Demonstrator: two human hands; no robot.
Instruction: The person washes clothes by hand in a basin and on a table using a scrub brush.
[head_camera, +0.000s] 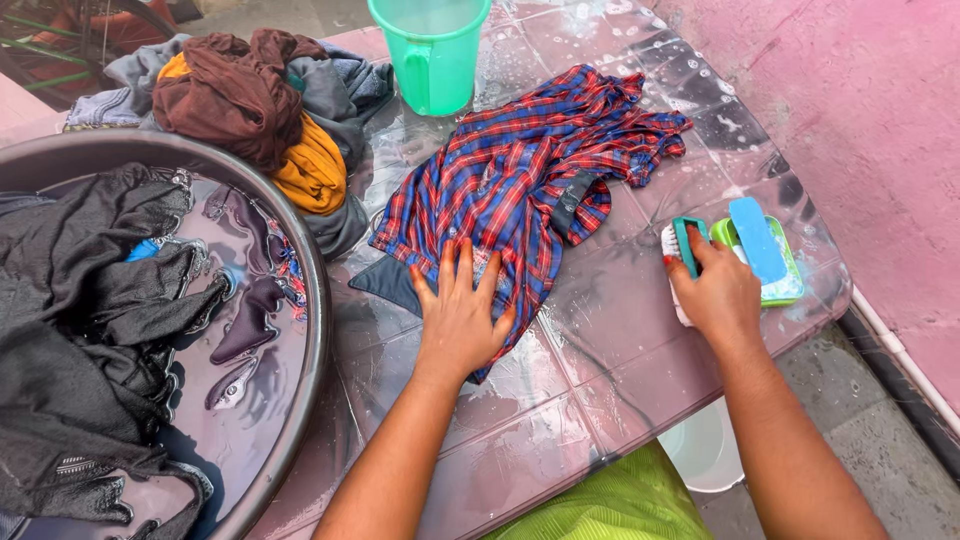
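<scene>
Red-and-blue plaid wet shirt (525, 175) spread on the soapy tiled table (600, 340), right of the dark wash basin (300, 330), pinned under the flat, open-fingered left hand (460, 320); farther right, right hand (715, 290) closed around a teal-handled scrub brush (683, 250), green soap dish (785, 270) just beyond

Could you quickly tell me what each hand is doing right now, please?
Left hand: open, pressed flat on the plaid shirt.
Right hand: closed around the scrubbing brush, beside the soap dish.
</scene>
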